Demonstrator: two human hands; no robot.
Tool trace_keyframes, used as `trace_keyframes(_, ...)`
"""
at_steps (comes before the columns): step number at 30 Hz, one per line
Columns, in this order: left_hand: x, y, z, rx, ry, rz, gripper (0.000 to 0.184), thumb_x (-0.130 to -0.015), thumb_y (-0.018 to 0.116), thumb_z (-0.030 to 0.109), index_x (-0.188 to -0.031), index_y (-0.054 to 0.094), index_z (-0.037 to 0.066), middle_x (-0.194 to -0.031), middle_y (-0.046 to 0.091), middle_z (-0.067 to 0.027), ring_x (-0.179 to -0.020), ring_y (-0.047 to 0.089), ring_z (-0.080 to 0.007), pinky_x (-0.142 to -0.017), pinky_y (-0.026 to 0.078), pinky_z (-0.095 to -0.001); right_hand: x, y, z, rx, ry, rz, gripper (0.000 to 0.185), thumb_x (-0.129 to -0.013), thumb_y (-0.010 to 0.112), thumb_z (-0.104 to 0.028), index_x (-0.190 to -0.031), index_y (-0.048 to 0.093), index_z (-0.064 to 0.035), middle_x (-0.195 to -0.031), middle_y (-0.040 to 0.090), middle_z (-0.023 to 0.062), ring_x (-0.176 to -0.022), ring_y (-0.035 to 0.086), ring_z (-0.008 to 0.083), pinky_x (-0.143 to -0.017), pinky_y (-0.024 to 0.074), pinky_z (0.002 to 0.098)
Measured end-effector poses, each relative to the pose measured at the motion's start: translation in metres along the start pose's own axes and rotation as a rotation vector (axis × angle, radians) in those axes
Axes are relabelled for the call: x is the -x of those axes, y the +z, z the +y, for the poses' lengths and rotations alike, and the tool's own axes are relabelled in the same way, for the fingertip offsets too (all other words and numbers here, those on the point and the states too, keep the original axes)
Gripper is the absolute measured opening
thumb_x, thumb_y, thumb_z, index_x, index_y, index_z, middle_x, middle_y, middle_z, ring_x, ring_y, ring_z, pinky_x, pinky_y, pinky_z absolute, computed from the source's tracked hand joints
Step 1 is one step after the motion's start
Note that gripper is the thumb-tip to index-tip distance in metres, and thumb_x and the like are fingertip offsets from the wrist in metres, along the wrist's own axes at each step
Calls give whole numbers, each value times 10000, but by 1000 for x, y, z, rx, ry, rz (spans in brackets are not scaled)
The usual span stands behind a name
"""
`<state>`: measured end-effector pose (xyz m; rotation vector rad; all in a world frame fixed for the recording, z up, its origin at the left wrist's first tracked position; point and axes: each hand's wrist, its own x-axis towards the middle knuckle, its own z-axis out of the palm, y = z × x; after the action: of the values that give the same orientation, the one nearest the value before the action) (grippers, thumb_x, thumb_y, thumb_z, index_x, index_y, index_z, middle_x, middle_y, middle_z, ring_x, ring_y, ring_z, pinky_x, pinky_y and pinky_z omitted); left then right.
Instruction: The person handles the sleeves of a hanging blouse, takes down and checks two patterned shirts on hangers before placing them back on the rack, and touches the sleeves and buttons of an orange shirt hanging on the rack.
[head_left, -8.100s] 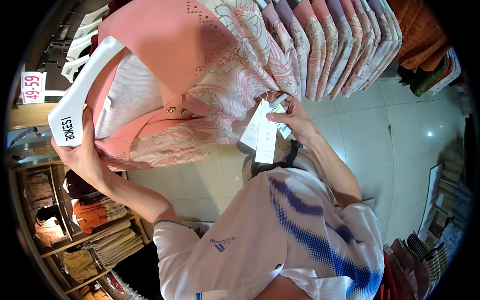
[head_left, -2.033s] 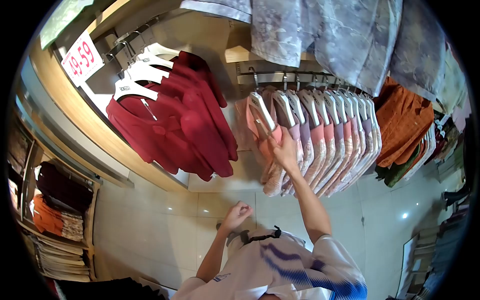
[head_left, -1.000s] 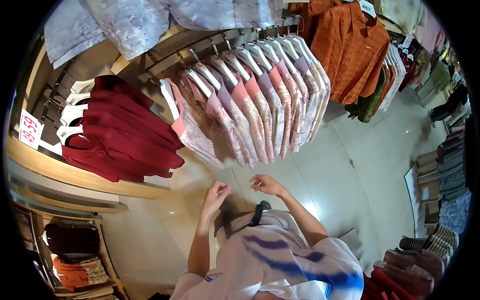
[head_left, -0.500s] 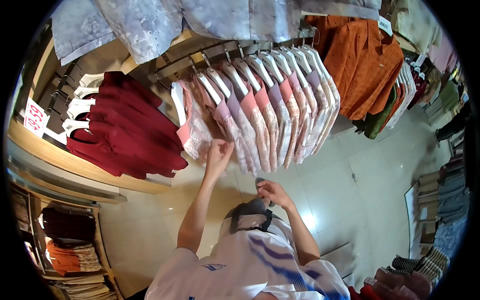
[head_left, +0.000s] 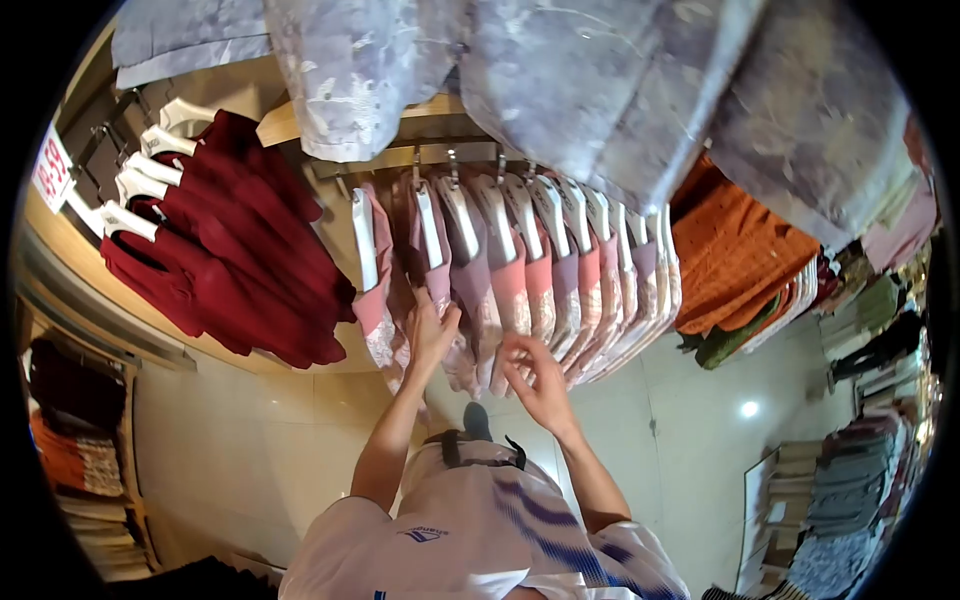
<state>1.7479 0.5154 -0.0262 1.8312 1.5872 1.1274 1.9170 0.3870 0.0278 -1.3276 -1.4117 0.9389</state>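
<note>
A row of pink and lilac patterned shirts (head_left: 510, 290) hangs on white hangers from a rail in front of me. My left hand (head_left: 432, 335) is at the left part of the row, its fingers closed on the edge of one shirt (head_left: 432, 275) with a lilac and pink top. To the right, my right hand (head_left: 537, 385) is raised before the lower part of the row. Its fingers are loosely bent and apart, with nothing visible in them. I cannot tell whether they touch the cloth.
Dark red tops (head_left: 240, 250) hang on the left, near a price sign (head_left: 50, 170). Orange shirts (head_left: 745, 255) hang on the right. Pale blue-grey garments (head_left: 580, 90) hang overhead, partly covering the rail. Folded clothes (head_left: 70, 450) fill shelves at lower left.
The view has shifted, and the overhead garments now cover more. My left hand has reached onto a shirt's edge. My right hand has risen from near my waist to the row.
</note>
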Motion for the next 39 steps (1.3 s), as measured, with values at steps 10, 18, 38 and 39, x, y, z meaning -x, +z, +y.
trace_keyframes(10, 13, -22, -5, -56, 11, 270, 450, -792, 581, 142, -1172, 435, -49, -887, 601, -296, -792, 566, -469, -714, 431, -514, -94, 46, 8, 368, -291, 84, 824, -783, 712, -200, -1384, 207, 51, -1236, 434, 281, -1061, 506, 366, -905, 420, 397)
trace_keyframes(18, 9, -27, 1, -104, 0, 266, 423, -769, 581, 87, -1149, 453, -47, -947, 595, -260, -839, 557, -443, -780, 421, -486, -118, 48, 12, 191, 3, -26, 451, -799, 637, -90, -1180, 421, 15, -837, 621, 157, -561, 559, 190, -519, 449, 313)
trace_keyframes(38, 34, -28, 22, -137, 57, 306, 414, -812, 633, 153, -1115, 422, -33, -1059, 484, -230, -969, 493, -412, -839, 396, -472, -98, 24, -10, -306, -89, 17, 238, -888, 548, -64, -1076, 435, 29, -700, 533, 16, -562, 486, 74, -459, 386, 239)
trace_keyframes(39, 41, -28, 25, -111, 67, 351, 397, -820, 631, 151, -1104, 422, -32, -1052, 482, -225, -972, 488, -405, -852, 392, -468, -90, 20, -14, -258, -85, -15, 245, -891, 540, -62, -1093, 436, 30, -728, 542, 31, -599, 504, 83, -496, 406, 242)
